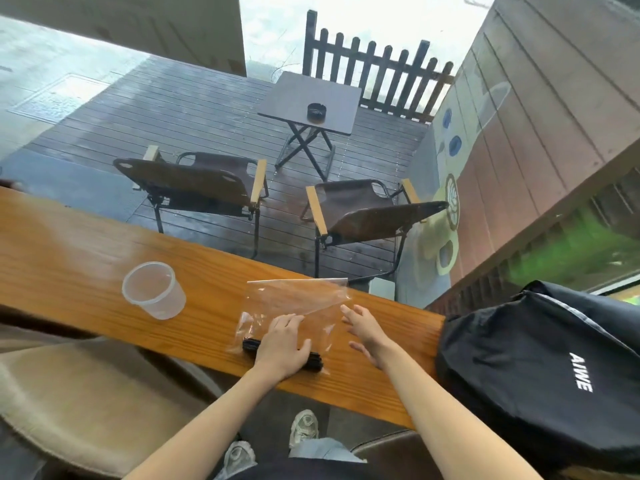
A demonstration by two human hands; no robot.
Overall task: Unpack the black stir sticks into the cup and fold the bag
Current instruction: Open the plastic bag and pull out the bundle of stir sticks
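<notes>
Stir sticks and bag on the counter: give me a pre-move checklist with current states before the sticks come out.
1. Cup upright, mouth open, empty: ok.
2. Stir sticks bundled inside the bag: ok.
3. Left hand lies over the sticks: ok.
4. Right hand fingers spread on the bag, gripping nothing: ok.
5. Which bag end opens: cannot tell.
6. Backpack clear of the bag: ok.

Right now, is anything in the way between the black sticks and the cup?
Only the clear bag wrapped around the black stir sticks. The wooden counter between them and the cup looks bare.
</notes>
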